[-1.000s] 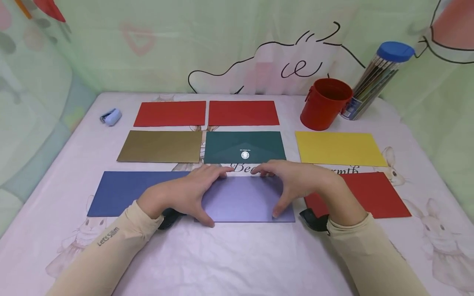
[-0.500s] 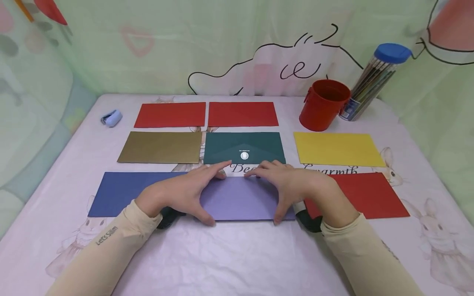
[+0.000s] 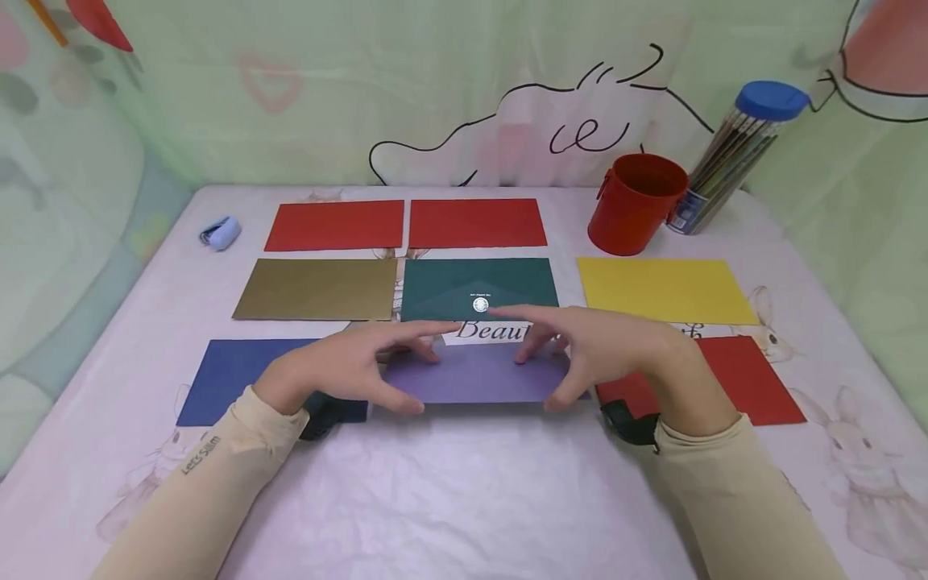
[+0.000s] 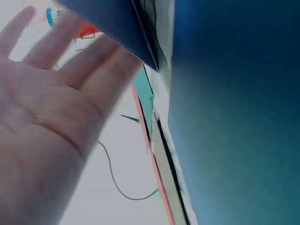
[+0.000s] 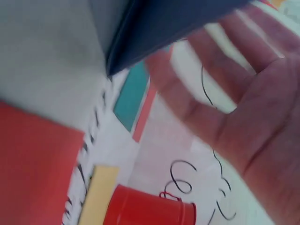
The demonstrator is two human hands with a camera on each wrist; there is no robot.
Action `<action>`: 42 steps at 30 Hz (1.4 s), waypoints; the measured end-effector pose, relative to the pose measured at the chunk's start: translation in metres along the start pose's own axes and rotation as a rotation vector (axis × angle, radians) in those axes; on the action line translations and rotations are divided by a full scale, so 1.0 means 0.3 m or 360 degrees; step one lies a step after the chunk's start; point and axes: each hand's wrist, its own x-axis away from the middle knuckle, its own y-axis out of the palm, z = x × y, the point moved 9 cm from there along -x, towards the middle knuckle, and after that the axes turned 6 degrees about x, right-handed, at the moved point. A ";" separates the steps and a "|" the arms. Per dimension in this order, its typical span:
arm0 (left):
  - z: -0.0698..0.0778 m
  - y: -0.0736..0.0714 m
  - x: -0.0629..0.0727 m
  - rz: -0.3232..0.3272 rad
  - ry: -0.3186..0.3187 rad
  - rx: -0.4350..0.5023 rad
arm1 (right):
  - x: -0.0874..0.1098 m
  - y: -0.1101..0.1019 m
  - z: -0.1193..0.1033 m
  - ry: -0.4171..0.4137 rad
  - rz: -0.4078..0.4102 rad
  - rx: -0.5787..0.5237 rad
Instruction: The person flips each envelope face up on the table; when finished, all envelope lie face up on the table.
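A flat purple card (image 3: 478, 374), possibly an envelope, is tilted off the cloth at its near edge in the head view, a shadow under it. My left hand (image 3: 348, 362) holds its left end, thumb at the near edge and fingers toward the far side. At the other end my right hand (image 3: 616, 346) grips it likewise. Both wrist views show the card, darker and bluish, beside the left hand (image 4: 51, 103) and the right hand (image 5: 253, 103). Beneath the left wrist lies a blue card (image 3: 239, 379); a red card (image 3: 747, 379) is partly covered by the right arm.
Beyond the hands lie a gold card (image 3: 315, 288), a green card (image 3: 442, 282) with a white emblem, a yellow card (image 3: 663, 290) and two red cards (image 3: 333, 225). A red bucket (image 3: 631, 213), a blue-lidded pencil tube (image 3: 732, 161) and a small light-blue stapler-like object (image 3: 221, 234) stand further back.
The purple card lay flat earlier; its near edge is now raised and farther forward. Both hands have risen with it, and the right hand has shifted slightly right.
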 end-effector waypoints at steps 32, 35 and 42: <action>-0.013 -0.058 -0.026 0.0327 -0.0057 -0.0438 | -0.021 -0.093 0.076 0.0086 0.0390 0.0318; -0.019 -0.051 -0.028 0.0302 -0.0112 -0.0564 | -0.025 -0.081 0.093 0.0164 0.0339 0.0324; -0.033 -0.039 -0.028 0.0284 -0.0207 -0.0643 | -0.036 -0.061 0.109 0.0230 0.0275 0.0329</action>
